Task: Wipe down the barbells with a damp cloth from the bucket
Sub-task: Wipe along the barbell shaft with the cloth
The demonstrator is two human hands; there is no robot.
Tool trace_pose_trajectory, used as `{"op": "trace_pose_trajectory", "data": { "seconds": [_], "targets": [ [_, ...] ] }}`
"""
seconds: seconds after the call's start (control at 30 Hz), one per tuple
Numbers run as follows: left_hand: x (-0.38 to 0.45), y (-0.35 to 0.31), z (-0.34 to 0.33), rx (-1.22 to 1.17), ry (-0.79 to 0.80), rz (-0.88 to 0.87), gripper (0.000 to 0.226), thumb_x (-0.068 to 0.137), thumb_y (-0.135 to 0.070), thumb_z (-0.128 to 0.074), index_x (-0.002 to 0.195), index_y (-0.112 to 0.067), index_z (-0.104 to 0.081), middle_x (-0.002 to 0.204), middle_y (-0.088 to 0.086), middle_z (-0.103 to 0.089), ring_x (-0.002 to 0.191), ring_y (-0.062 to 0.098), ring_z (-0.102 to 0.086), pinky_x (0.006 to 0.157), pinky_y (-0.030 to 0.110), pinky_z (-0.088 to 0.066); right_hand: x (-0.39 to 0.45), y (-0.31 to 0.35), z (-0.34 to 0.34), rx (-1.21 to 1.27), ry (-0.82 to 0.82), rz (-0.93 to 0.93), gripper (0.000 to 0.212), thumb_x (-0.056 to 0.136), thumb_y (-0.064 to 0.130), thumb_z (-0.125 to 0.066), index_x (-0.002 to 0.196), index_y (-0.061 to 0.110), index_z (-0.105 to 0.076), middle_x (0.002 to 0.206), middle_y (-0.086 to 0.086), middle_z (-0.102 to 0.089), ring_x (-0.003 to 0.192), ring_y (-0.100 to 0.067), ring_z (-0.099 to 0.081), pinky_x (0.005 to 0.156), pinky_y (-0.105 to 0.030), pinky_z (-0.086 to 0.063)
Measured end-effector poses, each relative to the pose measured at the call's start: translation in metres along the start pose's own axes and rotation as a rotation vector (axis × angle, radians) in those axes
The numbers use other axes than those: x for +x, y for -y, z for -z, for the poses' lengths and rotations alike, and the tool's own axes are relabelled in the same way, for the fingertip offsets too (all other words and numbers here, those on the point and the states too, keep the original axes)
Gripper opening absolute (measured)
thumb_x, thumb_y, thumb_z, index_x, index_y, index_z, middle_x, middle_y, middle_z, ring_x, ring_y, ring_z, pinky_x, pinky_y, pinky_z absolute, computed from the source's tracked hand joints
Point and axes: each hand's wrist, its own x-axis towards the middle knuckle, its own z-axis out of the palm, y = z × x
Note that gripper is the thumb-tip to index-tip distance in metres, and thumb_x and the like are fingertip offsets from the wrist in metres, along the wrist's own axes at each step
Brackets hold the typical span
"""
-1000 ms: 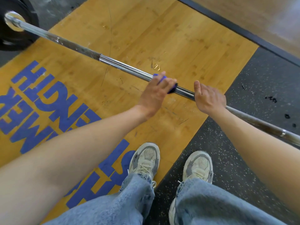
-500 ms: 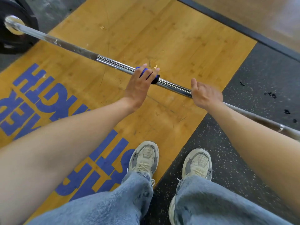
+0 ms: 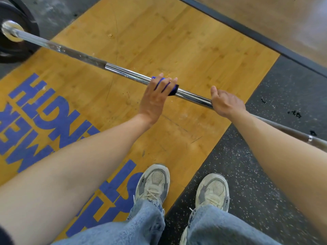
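Wooden platform (image 3: 177, 38), blue lettering (image 3: 44, 110), speckled rubber flooring (image 3: 247, 174)

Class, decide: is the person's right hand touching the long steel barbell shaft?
Touching. The head view shows the right hand curled round the steel barbell shaft.

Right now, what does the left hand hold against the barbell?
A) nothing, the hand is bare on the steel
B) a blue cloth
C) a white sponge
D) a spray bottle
B: the left hand has its fingers curled over a blue cloth wrapped on the barbell, while the right hand grips the bare shaft further along.
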Motion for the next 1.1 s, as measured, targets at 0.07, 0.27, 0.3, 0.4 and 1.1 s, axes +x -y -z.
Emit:
{"op": "trace_pose_trajectory", "data": {
  "seconds": [0.07,0.27,0.3,0.4,1.1],
  "targets": [
    [0.005,0.007,0.003,-0.005,0.029,0.043,0.076,0.081,0.007,-0.027,0.153,-0.012,-0.043,0.141,0.009,-0.055,0.141,0.037,-0.042,0.116,0.046,-0.037,0.007,-0.001,0.001,0.000,-0.029,-0.003,0.070,0.102,0.063,-0.006,0.124,0.020,-0.057,0.118,-0.012,-0.062,0.102,-0.032,-0.054,0.090,-0.047,-0.039],
    [0.021,-0.038,-0.015,-0.021,-0.019,-0.170,0.070,0.089,0.006,-0.032,0.156,-0.014,-0.040,0.149,0.006,-0.051,0.145,0.035,-0.039,0.119,0.046,-0.034,0.029,-0.002,0.010,-0.018,-0.106,-0.005,0.073,0.101,0.066,-0.008,0.125,0.020,-0.058,0.116,-0.012,-0.064,0.106,-0.034,-0.057,0.091,-0.048,-0.039],
    [0.022,-0.046,-0.017,-0.036,-0.012,-0.191,0.071,0.089,0.006,-0.032,0.156,-0.015,-0.039,0.152,0.006,-0.049,0.146,0.035,-0.037,0.119,0.046,-0.033,0.033,-0.002,0.012,-0.016,-0.110,-0.005,0.072,0.100,0.066,-0.008,0.123,0.020,-0.059,0.115,-0.012,-0.064,0.104,-0.034,-0.057,0.090,-0.047,-0.040],
    [0.030,-0.057,-0.020,-0.050,-0.053,-0.234,0.070,0.090,0.008,-0.037,0.155,-0.015,-0.042,0.154,0.006,-0.048,0.146,0.034,-0.039,0.120,0.046,-0.034,0.044,-0.004,0.017,0.006,-0.113,-0.014,0.070,0.101,0.066,-0.009,0.117,0.020,-0.059,0.110,-0.009,-0.061,0.101,-0.033,-0.055,0.089,-0.047,-0.041],
    [0.101,0.003,-0.055,0.004,-0.215,-0.119,0.059,0.098,0.009,-0.038,0.150,-0.015,-0.051,0.139,0.003,-0.060,0.135,0.031,-0.052,0.115,0.043,-0.041,0.114,-0.005,0.056,0.114,-0.271,0.090,0.071,0.103,0.063,-0.012,0.079,0.012,-0.055,0.081,-0.010,-0.057,0.085,-0.034,-0.055,0.075,-0.045,-0.041]
  ]
}}
